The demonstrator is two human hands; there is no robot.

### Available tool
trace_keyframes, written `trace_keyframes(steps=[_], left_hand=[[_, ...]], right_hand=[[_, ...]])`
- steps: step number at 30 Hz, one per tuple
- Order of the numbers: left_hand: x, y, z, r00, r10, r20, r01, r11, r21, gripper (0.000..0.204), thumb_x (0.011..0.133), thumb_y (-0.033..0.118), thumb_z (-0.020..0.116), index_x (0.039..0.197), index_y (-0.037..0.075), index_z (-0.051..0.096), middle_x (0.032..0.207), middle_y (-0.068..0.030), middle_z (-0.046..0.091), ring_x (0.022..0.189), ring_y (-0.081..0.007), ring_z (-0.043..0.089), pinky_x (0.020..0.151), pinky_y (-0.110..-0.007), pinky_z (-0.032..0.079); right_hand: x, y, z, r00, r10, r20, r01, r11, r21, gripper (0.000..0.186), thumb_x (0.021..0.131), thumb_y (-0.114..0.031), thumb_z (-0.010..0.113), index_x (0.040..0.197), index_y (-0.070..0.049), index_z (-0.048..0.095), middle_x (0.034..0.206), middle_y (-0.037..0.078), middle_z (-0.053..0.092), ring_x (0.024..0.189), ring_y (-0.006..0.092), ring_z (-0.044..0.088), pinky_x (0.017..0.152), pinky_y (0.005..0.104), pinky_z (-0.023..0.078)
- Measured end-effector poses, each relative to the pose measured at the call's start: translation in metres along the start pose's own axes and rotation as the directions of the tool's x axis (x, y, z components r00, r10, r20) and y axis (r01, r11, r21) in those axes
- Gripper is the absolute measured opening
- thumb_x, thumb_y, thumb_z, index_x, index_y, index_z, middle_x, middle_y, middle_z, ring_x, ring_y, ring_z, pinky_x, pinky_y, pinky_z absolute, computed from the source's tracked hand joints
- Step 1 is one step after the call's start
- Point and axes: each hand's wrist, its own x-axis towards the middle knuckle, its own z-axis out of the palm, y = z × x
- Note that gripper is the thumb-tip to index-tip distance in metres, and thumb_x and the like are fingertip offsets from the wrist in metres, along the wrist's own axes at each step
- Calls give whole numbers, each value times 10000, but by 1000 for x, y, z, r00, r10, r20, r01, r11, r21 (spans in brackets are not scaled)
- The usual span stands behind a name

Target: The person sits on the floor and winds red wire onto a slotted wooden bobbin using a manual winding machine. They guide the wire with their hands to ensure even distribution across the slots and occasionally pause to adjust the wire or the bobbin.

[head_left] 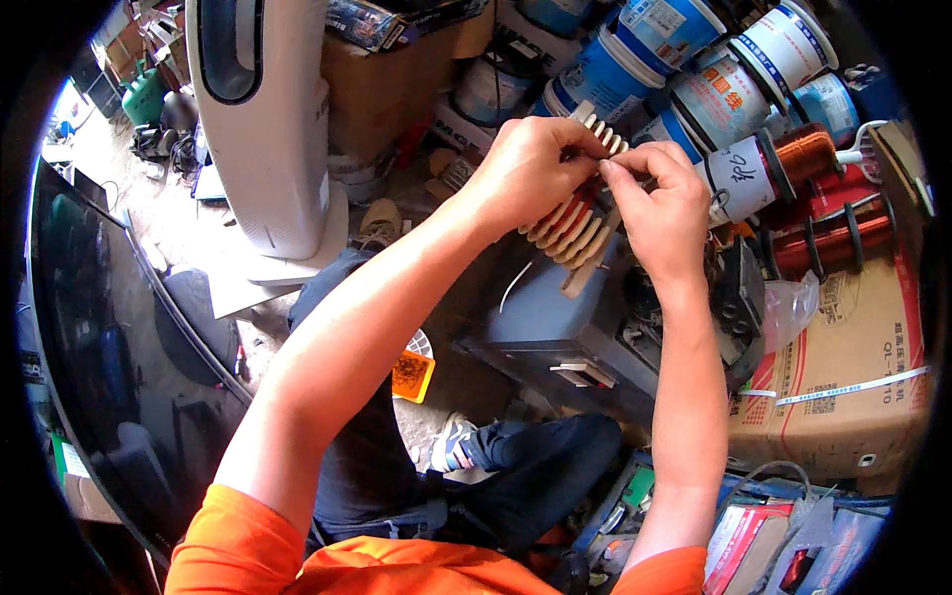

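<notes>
A coil winding former (575, 241) of pale, ribbed discs stands slanted above a dark grey metal box (540, 307), with reddish windings between some discs. My left hand (535, 171) reaches across its middle, thumb and fingers pinched together. Close against it, my right hand (662, 210) is also closed in a pinch, thumb and forefinger meeting near the left fingertips. Whatever thin thing lies between the fingers is too small to name. The former's upper discs show beyond my hands; its middle is hidden behind them. A thin pale strand (515, 286) hangs beside its lower end.
Behind are stacked blue and white wire buckets (620, 79) and spools of copper wire (808, 154). A cardboard box (843, 377) with a plastic bag (793, 312) sits to the right. A tall white appliance (283, 169) and a dark glossy screen (119, 367) stand left; an orange tray (412, 377) lies below.
</notes>
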Motion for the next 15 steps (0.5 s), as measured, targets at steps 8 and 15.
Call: trace_keyframes(steps=[8,15], left_hand=[[-1,-1,-3,999,40,27,-42,998,51,193,795,128,708,937,-2,692,863,-154,683,769,-212,665,731,-321,529],[0,-6,-2,998,59,1,-59,998,26,145,815,83,680,909,-21,646,907,-139,648,845,-238,641,775,-330,510]], right_hand=[[2,0,0,998,11,67,-21,988,153,72,797,-46,673,848,5,670,847,113,637,752,266,632,688,349,506],[1,1,-12,980,-135,147,168,957,-238,56,776,-47,641,802,-4,615,873,121,621,824,328,586,728,409,485]])
